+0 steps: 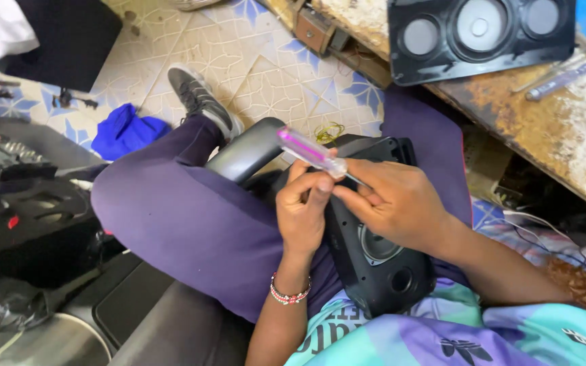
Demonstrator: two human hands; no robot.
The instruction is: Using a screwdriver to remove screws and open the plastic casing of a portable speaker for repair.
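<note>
The person sits with a black speaker box lying across the lap, its round cone facing up near the right thigh. The left hand is closed around the lower part of a screwdriver with a clear pink handle, which tilts up and to the left above the box. The right hand rests on the box's upper face, its fingers pinched together on the metal shaft just beside the left thumb. A beaded bracelet circles the left wrist. On the worn bench, near its left edge, lies a black speaker front panel with three round openings. A blue cloth lies on the tiled floor.
</note>
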